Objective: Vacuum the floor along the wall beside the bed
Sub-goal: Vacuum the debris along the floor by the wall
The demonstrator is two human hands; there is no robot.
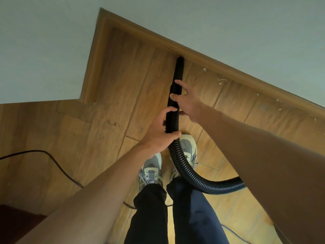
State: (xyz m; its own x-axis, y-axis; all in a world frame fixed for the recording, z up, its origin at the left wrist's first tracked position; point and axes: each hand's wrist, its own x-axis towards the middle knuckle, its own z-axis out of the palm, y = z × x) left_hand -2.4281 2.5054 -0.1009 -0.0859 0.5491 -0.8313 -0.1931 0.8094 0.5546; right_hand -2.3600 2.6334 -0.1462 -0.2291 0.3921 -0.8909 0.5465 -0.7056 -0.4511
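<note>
cord: thin black cord (44, 151) snaking over the left part of the floor (123, 85), well apart from everything else

left hand (161, 136): wrapped round the hose with the fingers curled over it, so it's got a proper grip, just below the other hand

hose (190, 173): black, ribbed all the way along, a bit shiny on the ridges. From the hands it drops toward the feet, passes over the right shoe and bends away to the right behind the right forearm

nozzle (179, 67): black tube on the front of the hose, smoother than the ribbed part, with its tip down at the floor's far edge, right up against the baseboard (228, 71)

right hand (189, 104): further up, about where the ribs meet the nozzle. Fingers draped over the top and thumb tucked under, so it's holding on too

shoes (151, 169): pale grey trainers, side by side on the wood planks under the hose

scraps (221, 79): little pale bits scattered along the floor's far edge, right of the nozzle tip, close to the baseboard

wall (246, 32): plain pale grey-green above the baseboard
</note>
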